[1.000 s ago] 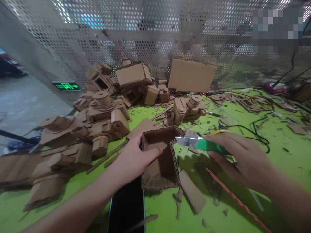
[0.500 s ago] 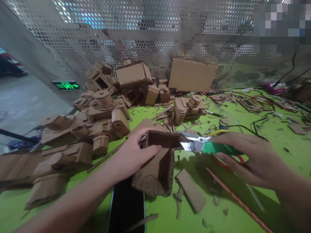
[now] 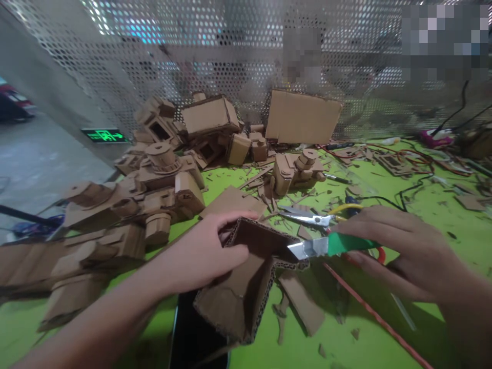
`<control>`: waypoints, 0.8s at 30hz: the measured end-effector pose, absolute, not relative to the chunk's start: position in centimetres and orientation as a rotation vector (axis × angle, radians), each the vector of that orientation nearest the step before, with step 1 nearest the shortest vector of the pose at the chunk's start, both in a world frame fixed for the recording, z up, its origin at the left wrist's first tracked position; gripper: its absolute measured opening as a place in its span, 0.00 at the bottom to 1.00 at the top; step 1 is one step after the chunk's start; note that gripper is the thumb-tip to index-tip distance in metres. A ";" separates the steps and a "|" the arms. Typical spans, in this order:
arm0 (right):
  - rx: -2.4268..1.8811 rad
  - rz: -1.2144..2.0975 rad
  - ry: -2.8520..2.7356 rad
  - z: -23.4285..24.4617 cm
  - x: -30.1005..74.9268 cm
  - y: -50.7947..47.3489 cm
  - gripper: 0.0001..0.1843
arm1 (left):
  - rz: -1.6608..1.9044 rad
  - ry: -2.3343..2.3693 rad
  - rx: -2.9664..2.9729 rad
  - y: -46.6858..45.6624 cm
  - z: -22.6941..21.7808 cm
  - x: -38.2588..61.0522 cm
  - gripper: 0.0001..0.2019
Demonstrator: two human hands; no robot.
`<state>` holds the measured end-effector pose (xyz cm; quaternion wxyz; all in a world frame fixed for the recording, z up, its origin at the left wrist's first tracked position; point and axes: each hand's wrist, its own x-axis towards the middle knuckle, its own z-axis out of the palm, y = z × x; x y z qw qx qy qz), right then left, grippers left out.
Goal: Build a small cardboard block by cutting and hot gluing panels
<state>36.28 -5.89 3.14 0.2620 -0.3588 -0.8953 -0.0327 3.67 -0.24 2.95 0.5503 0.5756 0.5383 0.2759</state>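
My left hand (image 3: 215,251) grips the left wall of an open cardboard box (image 3: 242,307), thumb inside and fingers outside. The box is tilted, with its open side facing me and a narrow arm reaching right. In my right hand (image 3: 400,251) is a green-handled utility knife (image 3: 346,244). Its silver blade points left and lies at the inner edge of the box's right arm; whether it touches the cardboard I cannot tell. Behind the knife, scissors (image 3: 315,218) with yellow and red handles lie on the table, partly hidden by my right hand. A black phone-like slab (image 3: 196,338) lies beneath the box.
Several cardboard camera models (image 3: 161,169) crowd the left and back of the green table (image 3: 284,353). A loose cardboard strip (image 3: 302,302) and a red stick (image 3: 376,318) lie near the box. Wires (image 3: 417,154) and scraps cover the back right, before a perforated metal panel (image 3: 230,46).
My left hand has tilted the box, its bottom end swinging left and toward me. The knife has moved slightly down, baring more of the scissors behind it.
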 end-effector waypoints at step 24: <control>-0.892 0.182 -2.449 2.5 35.8 -6.0 0.17 | 0.018 1.269 1.603 -0.2 3.5 3.2 0.38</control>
